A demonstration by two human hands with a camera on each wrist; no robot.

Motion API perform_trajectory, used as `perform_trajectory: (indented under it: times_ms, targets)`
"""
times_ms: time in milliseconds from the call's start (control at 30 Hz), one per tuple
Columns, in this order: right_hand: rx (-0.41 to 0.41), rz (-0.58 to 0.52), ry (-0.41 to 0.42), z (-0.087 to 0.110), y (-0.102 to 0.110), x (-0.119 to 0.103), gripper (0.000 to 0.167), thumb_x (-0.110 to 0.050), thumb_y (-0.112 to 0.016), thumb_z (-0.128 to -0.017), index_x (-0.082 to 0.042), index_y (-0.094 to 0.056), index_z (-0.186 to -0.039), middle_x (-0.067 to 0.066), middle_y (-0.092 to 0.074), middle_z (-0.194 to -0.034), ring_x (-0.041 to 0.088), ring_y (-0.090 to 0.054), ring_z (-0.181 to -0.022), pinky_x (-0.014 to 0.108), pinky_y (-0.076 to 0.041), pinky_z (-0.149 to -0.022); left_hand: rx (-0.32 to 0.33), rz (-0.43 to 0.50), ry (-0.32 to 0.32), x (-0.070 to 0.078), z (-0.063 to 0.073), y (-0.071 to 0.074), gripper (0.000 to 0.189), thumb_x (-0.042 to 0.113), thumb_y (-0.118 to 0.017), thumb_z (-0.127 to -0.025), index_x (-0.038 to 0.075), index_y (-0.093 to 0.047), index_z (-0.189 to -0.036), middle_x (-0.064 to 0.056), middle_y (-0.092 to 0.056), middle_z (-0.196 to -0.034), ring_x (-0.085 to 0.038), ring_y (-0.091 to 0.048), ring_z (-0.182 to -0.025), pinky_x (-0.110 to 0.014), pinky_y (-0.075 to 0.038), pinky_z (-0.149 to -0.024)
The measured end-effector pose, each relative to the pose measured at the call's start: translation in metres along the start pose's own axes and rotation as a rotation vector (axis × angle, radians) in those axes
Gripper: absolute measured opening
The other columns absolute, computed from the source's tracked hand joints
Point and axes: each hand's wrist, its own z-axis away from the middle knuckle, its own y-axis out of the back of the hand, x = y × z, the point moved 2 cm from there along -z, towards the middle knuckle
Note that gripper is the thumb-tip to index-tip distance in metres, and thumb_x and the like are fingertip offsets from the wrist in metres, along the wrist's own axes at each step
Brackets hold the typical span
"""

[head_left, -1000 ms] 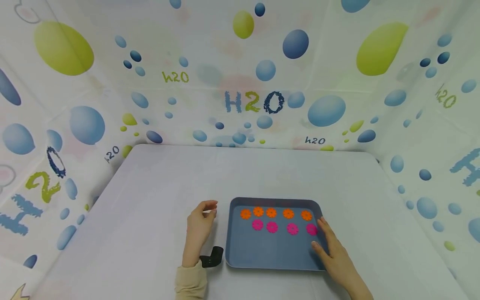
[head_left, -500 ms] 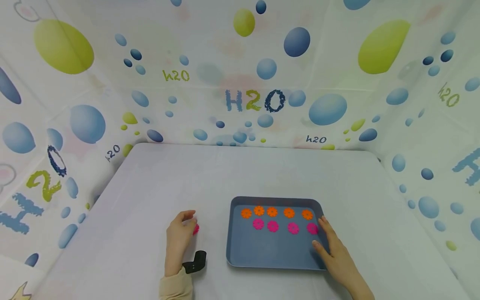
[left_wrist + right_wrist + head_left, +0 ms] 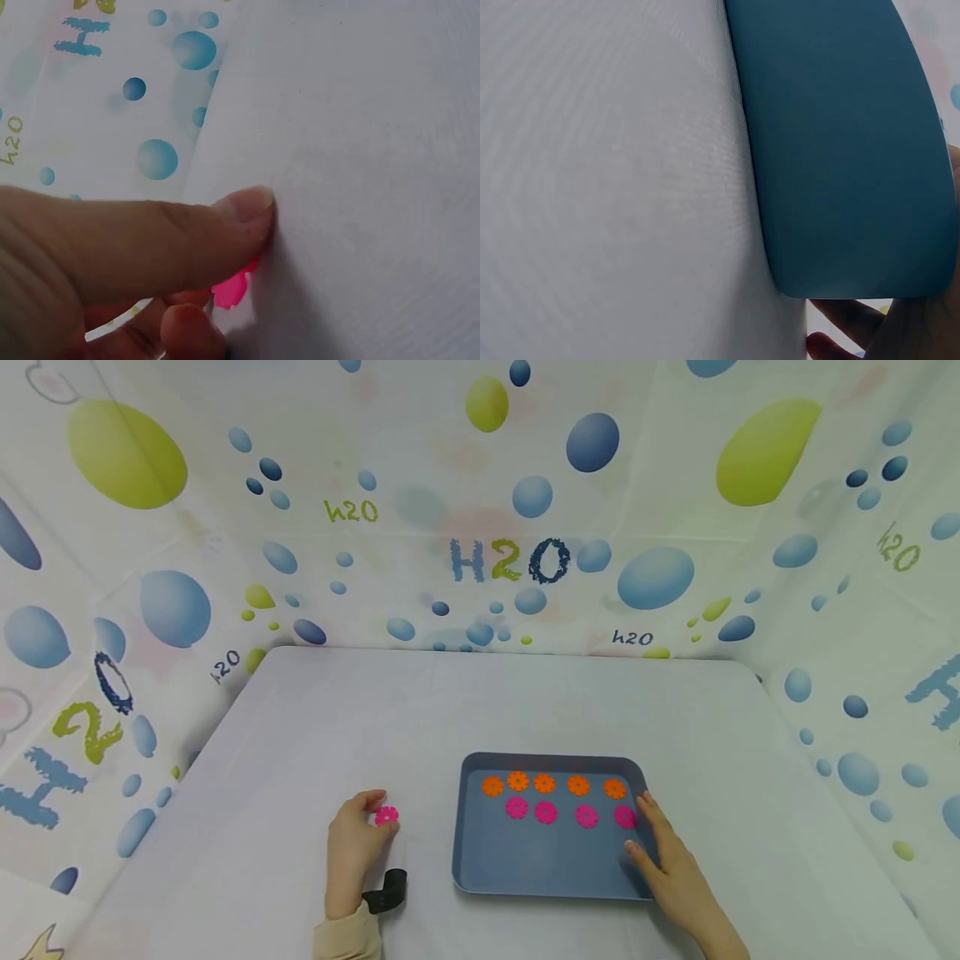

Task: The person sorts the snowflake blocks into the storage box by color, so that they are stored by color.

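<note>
A pink flower-shaped piece (image 3: 386, 816) sits between the thumb and index finger of my left hand (image 3: 352, 843), left of the tray. In the left wrist view the thumb (image 3: 240, 217) covers most of the pink flower-shaped piece (image 3: 231, 291). My right hand (image 3: 678, 881) rests over the right rim of the blue-grey tray (image 3: 551, 872), with fingers fairly straight and thumb reaching inside. The right wrist view has the tray's outer side (image 3: 847, 165) beside that hand. Inside the tray, several orange flowers (image 3: 544, 783) form a back row and several pink flowers (image 3: 546, 812) a front row.
A white cloth (image 3: 337, 710) covers the table under the tray. Patterned sheets (image 3: 420, 468) with blue and green spots hang at the back and both sides. A black wrist camera (image 3: 386, 892) is strapped to the left wrist.
My left hand has moved left, away from the tray. The pink flower between its fingers has come into view. The right hand has stayed at the tray's rim.
</note>
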Motion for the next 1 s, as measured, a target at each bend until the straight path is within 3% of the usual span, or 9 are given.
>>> perform_trajectory:
  times_ms: [133,333,600,1000]
  targets:
    - [0.004,0.0,0.002,0.0002,0.0007,-0.0012,0.063,-0.024,-0.057,-0.097,-0.006,-0.029,-0.151,0.023,-0.022,-0.158,0.054,-0.024,-0.14,0.07,-0.025,-0.102,-0.005,-0.029,0.011,-0.0006,0.0005,-0.0004,0.047,0.005,-0.074,-0.072,0.0,-0.064,-0.118,-0.018,-0.067,-0.099,-0.03,-0.06,-0.088,-0.033,-0.043,-0.071]
    - [-0.002,0.003,-0.001,0.0005,0.0016,-0.0021,0.063,-0.025,-0.057,-0.097,-0.006,-0.029,-0.15,0.023,-0.022,-0.158,0.054,-0.024,-0.14,0.071,-0.025,-0.103,-0.036,-0.049,0.039,0.0011,0.0029,0.0002,0.041,0.008,-0.076,-0.071,0.002,-0.067,-0.111,-0.01,-0.064,-0.083,-0.02,-0.055,-0.072,-0.027,-0.037,-0.061]
    - [-0.008,0.003,-0.005,0.0003,0.0014,-0.0025,0.063,-0.025,-0.056,-0.098,-0.004,-0.028,-0.15,0.024,-0.022,-0.158,0.054,-0.024,-0.14,0.071,-0.025,-0.103,-0.046,-0.048,0.049,0.0024,0.004,0.0018,0.018,0.015,-0.076,-0.077,0.003,-0.068,-0.088,-0.003,-0.061,-0.07,-0.014,-0.05,-0.065,-0.026,-0.035,-0.059]
    - [-0.001,-0.003,0.003,0.0003,0.0012,-0.0025,0.063,-0.024,-0.056,-0.097,-0.004,-0.029,-0.15,0.024,-0.022,-0.158,0.055,-0.024,-0.139,0.071,-0.025,-0.102,-0.065,0.015,0.074,0.0067,-0.0001,0.0025,0.02,0.022,-0.069,-0.086,0.003,-0.072,-0.092,-0.002,-0.064,-0.071,-0.011,-0.05,-0.065,-0.024,-0.036,-0.059]
